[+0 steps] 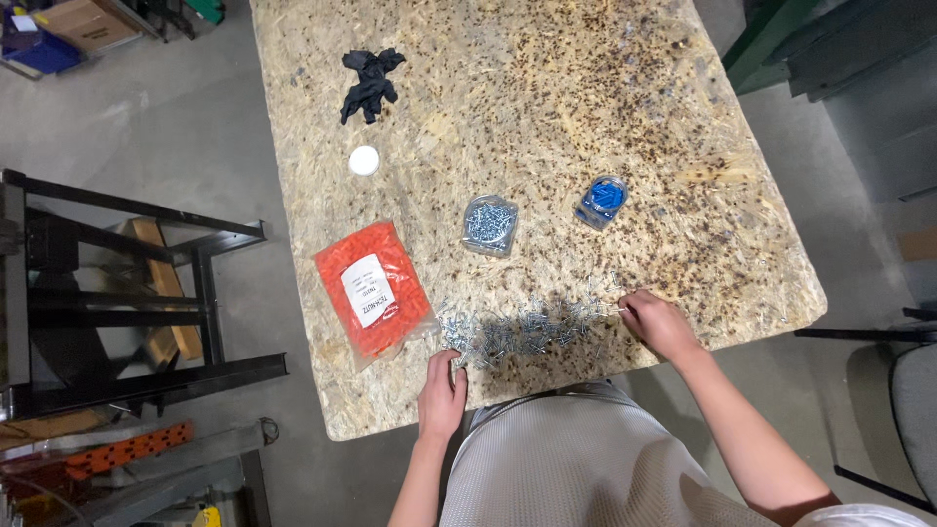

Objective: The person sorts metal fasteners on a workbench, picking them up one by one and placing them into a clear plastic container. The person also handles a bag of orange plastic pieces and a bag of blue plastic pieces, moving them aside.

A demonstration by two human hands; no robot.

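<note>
A scattered pile of small silver screws (527, 327) lies along the near edge of a chipboard table (547, 117). My left hand (442, 395) rests at the pile's left end, fingers curled, touching screws. At the pile's right end my right hand (660, 324) pinches a single screw between its fingertips. Beyond the pile stand a clear jar of silver screws (489, 224) and a clear jar with blue pieces (602, 200).
An orange bag of plastic parts with a white label (373, 290) lies left of the pile. A white lid (364, 160) and black gloves (370, 83) lie farther back. A black metal frame (117, 303) stands left of the table, a chair (913, 390) at right.
</note>
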